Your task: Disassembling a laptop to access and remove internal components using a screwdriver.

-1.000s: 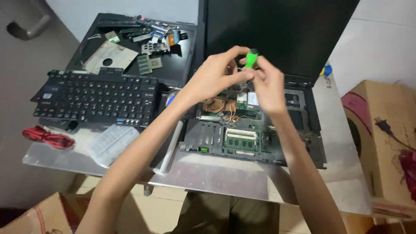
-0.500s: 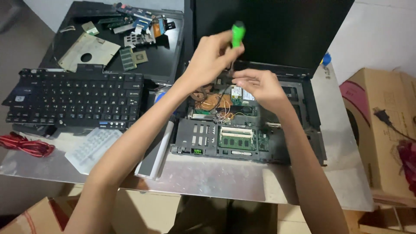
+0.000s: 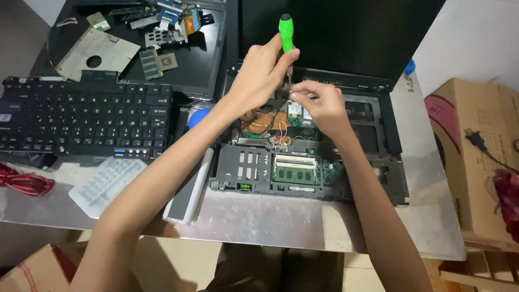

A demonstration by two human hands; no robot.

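Two hands over an opened black laptop base on the bare metal table. Nearest me: table edge, then a white plastic strip and a pale translucent keypad membrane; red cable far left. Laptop keyboard is already off: a detached black keyboard lies just left of the chassis, and the green memory module and copper heat pipe sit exposed. My left hand is wrapped round a green-handled screwdriver, held upright, tip down at a small board near the hinge. My right hand pinches the shaft low down, fingertips closed about it, steadying. Judgement: teardown partly done; mainboard, memory and cooler remain seated. Farther back, loose removed parts on a second black lid; dark screen standing open; brown cardboard box to the right
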